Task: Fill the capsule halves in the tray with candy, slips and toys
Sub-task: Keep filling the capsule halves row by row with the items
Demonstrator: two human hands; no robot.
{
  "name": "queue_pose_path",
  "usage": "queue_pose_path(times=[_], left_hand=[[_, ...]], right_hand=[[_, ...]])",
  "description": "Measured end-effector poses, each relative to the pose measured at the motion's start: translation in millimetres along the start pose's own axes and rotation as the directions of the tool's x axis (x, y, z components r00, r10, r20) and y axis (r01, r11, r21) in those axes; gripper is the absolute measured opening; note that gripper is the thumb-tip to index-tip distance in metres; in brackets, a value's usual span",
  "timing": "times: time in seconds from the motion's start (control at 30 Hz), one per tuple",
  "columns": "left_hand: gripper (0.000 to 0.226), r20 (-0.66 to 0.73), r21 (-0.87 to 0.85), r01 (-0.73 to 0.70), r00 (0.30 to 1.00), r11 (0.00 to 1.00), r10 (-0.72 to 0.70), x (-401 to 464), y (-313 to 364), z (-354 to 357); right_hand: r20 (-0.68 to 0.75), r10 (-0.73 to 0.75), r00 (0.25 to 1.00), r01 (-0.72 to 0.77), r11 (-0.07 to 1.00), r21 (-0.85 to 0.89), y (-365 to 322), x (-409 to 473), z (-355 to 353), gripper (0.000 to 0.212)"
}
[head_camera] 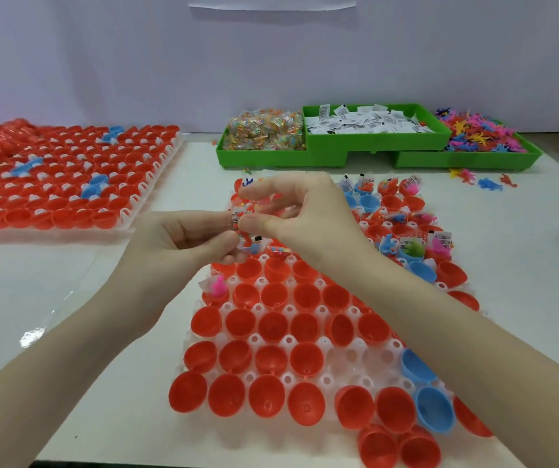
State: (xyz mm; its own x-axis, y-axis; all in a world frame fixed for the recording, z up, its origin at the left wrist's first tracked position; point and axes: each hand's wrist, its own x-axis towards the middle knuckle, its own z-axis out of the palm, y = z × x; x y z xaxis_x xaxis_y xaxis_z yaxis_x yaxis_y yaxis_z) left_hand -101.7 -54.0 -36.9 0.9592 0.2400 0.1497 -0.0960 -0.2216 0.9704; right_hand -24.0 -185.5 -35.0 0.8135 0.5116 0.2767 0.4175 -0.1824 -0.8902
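White surface (102, 332) stretches out under a pale wall, carrying everything I work from. Across its back edge sit the green bins (339, 153): candy packets (264, 130) on the left, printed slips (366, 123) in the middle, small bright toys (477, 133) on the right. A second tray of red halves (68, 184) lies well apart to my left. Directly before me is the working tray (345, 358) with its red and blue capsule halves (273, 358); the far rows already hold slips and toys, one near the left edge holds a pink toy (218, 286), and the nearer rows are bare.

My left hand (177, 241) is curled, its grip grasping a small bunch of slips and candy (237, 221) above the tray's middle rows. My right hand (291, 211) pinches at that same bunch with thumb and forefinger, its other fingers loosely spread.

To do this step well, I judge I should peel off one piece only, keep the left grip firm so the rest stays bundled, then drop the piece straight into the next bare half, working row by row towards me.
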Motion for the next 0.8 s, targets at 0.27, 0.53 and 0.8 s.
queue_pose_path(times=[0.27,0.53,0.8], left_hand=[[0.014,-0.120,0.192,0.023,0.993,0.981,0.000,-6.3,-25.7,-0.1],[0.040,0.141,0.776,-0.247,0.965,0.581,0.222,-20.9,-40.2,-9.7],[0.054,0.239,0.857,-0.268,0.963,0.441,0.120,-25.7,-47.1,-8.9]], right_hand=[[0.112,0.136,0.984,-0.134,0.991,-0.025,20.8,2.1,10.2,0.013],[0.196,0.112,0.974,-0.056,0.961,-0.271,31.1,-10.5,19.1,0.015],[0.247,0.043,0.968,0.080,0.881,-0.467,29.9,-21.1,28.1,0.014]])
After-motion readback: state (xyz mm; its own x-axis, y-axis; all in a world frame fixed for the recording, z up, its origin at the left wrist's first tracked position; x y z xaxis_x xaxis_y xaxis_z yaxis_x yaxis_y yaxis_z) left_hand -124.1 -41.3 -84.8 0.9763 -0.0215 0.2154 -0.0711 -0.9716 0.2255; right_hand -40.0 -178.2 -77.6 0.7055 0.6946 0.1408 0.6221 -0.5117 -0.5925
